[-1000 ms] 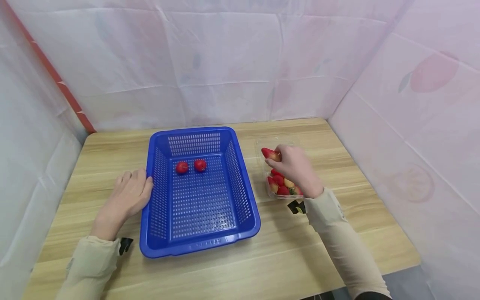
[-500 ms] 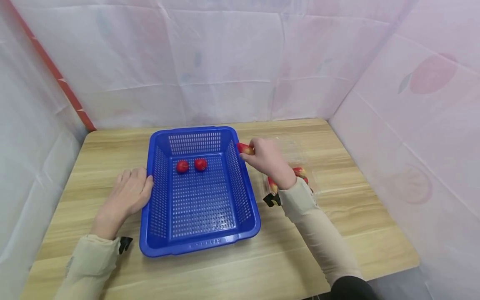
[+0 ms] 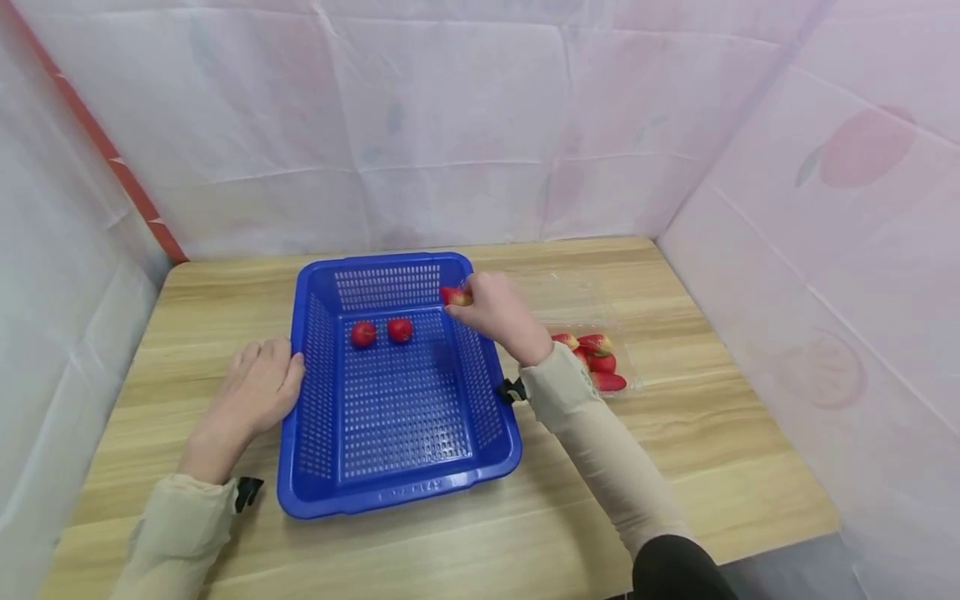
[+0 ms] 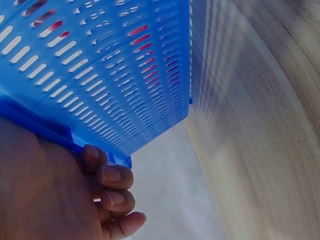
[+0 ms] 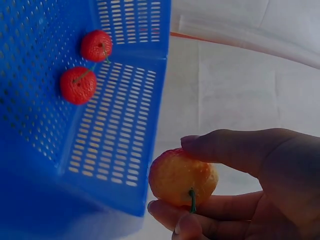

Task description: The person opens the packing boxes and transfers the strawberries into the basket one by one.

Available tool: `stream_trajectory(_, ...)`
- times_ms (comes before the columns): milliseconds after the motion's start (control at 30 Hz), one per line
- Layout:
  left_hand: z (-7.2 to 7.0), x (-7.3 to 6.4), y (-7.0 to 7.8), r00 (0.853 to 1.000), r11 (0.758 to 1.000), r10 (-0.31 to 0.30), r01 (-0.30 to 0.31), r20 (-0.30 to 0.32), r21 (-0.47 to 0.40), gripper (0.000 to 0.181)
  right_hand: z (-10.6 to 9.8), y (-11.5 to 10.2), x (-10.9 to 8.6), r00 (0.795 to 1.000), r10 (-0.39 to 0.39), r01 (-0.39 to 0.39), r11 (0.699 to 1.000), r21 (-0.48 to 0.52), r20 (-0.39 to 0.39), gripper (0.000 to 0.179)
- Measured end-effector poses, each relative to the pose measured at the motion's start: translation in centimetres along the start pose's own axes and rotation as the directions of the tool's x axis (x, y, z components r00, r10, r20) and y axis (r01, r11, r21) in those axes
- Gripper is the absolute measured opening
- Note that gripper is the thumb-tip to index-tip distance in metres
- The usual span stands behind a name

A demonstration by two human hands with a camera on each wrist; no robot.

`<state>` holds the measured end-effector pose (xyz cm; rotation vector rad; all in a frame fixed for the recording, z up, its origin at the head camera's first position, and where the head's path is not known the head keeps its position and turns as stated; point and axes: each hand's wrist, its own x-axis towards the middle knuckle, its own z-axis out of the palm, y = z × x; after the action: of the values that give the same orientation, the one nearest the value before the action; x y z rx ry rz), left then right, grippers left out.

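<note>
My right hand pinches a red and yellow strawberry between thumb and fingers over the far right side of the blue plastic basket. In the right wrist view the green stem of this strawberry points down toward the palm, beside the basket's wall. Two round red fruits with thin green stems lie on the basket's perforated floor near its far end. My left hand holds the basket's left rim; the left wrist view shows its bent fingers at the rim.
Right of the basket, several strawberries sit in a clear plastic box, partly behind the right forearm. Its transparent lid lies open on the far side. The wooden table meets white sheet walls at the back and sides.
My right hand has carried the strawberry left, from over the clear box to above the basket, uncovering more of the box's strawberries. The left hand and basket have stayed in place.
</note>
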<state>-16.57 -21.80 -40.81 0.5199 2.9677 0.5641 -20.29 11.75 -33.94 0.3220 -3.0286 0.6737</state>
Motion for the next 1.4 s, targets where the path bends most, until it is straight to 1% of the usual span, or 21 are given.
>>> stream_trajectory(333,-0.1,-0.1,0.0,1.0,1.0,0.015,-0.015,-0.006,0.008,0.033,2.3,-0.8,2.6,0.999,-0.033,0.033,0.999,-0.03,0.007,0.039)
stream_trajectory(400,-0.1,-0.1,0.0,1.0,1.0,0.015,-0.014,-0.003,0.008,0.033,2.8,-0.8,3.2,0.999,-0.016,0.017,1.0,-0.025,0.039,0.038)
stream_trajectory(500,-0.1,-0.1,0.1,1.0,1.0,0.013,-0.013,-0.002,0.007,0.033,3.6,-1.0,4.0,0.993,0.034,-0.032,0.999,-0.022,0.109,0.032)
stream_trajectory(600,-0.1,-0.1,0.1,1.0,1.0,0.017,-0.017,-0.003,0.007,0.033,4.3,-1.2,4.6,0.979,0.109,-0.105,0.994,-0.032,0.173,0.026)
stream_trajectory(700,0.0,-0.1,0.2,1.0,1.0,0.023,-0.023,-0.004,0.007,0.032,5.0,-1.2,4.9,0.964,0.162,-0.156,0.987,-0.045,0.212,0.022)
stream_trajectory(900,0.1,-0.1,0.2,1.0,1.0,0.03,-0.03,-0.009,0.005,0.032,6.0,-1.1,5.3,0.942,0.214,-0.196,0.976,-0.095,0.257,0.011)
stream_trajectory(933,0.1,-0.1,0.2,0.999,0.999,0.032,-0.032,-0.01,0.005,0.032,6.2,-1.1,5.3,0.937,0.221,-0.2,0.974,-0.104,0.27,0.009)
stream_trajectory(1033,0.2,-0.1,0.2,0.999,0.999,0.04,-0.04,-0.009,-0.003,0.031,6.4,-1.1,5.3,0.912,0.251,-0.23,0.968,-0.103,0.325,0.002)
stream_trajectory(1167,0.2,-0.1,0.2,0.999,0.999,0.042,-0.042,-0.006,-0.013,0.031,6.6,-1.1,5.4,0.877,0.281,-0.267,0.959,-0.091,0.39,0.013)
stream_trajectory(1267,0.1,-0.1,0.2,0.999,0.999,0.04,-0.04,-0.007,-0.016,0.031,6.8,-1.2,5.6,0.868,0.284,-0.269,0.958,-0.096,0.407,0.017)
stream_trajectory(1400,-0.1,-0.2,0.3,0.999,0.999,0.035,-0.035,0.007,-0.019,0.032,7.0,-1.3,5.8,0.86,0.287,-0.246,0.958,-0.15,0.422,0.017)
